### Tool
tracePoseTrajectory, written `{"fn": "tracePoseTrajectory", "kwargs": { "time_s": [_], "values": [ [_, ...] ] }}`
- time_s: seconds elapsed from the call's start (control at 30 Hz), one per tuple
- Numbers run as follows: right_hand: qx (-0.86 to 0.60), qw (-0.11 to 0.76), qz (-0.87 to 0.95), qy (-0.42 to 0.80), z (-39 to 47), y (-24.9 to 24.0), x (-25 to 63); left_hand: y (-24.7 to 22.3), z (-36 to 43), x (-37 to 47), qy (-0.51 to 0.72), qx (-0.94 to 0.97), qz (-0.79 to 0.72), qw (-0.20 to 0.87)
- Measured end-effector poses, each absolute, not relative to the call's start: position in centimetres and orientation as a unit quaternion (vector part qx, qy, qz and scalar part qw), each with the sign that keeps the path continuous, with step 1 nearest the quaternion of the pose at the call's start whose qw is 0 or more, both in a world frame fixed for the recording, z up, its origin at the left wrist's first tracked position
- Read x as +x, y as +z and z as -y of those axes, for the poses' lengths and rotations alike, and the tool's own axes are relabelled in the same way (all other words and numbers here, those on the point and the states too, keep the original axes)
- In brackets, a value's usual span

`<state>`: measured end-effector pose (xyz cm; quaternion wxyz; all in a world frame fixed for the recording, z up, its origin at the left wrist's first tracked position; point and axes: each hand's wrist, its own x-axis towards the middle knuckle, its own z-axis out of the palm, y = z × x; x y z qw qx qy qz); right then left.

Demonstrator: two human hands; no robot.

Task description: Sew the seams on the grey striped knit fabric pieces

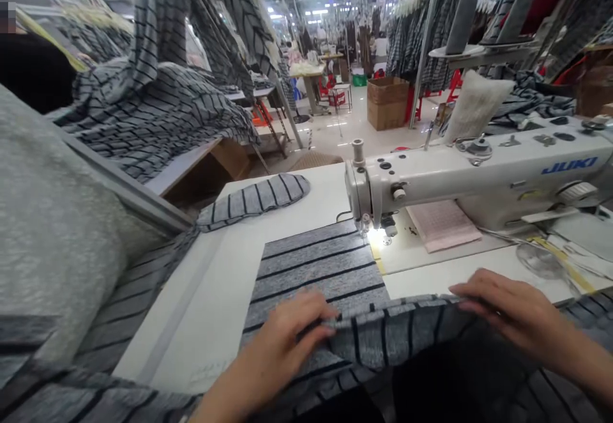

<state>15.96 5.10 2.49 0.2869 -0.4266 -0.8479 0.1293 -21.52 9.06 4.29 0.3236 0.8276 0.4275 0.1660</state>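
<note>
My left hand pinches the folded edge of a grey, black-striped fabric piece at the table's front. Further right, my right hand grips the same edge between thumb and fingers. The edge runs stretched between both hands, and the cloth hangs down toward my lap. Beyond it, a flat striped fabric panel lies on the table, its far right corner by the needle area of the white sewing machine. The machine's lamp lights that spot.
A narrow striped piece lies at the table's far left. A pink folded cloth rests under the machine arm. Striped garments pile on the left, and a cardboard box stands on the floor behind. A thread cone stands upper right.
</note>
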Motion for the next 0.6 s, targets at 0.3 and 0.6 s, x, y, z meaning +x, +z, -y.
{"fn": "tracePoseTrajectory", "kwargs": {
  "time_s": [0.3, 0.6],
  "values": [
    [-0.43, 0.341, 0.833, 0.066, -4.3, 4.1, 16.4, 4.6, -9.1, -21.1, 0.276, 0.862, -0.383, 0.186],
    [-0.437, 0.432, 0.788, 0.029, -3.4, 6.0, 16.4, 4.2, -8.4, -21.9, 0.236, 0.848, -0.349, 0.322]
  ]
}}
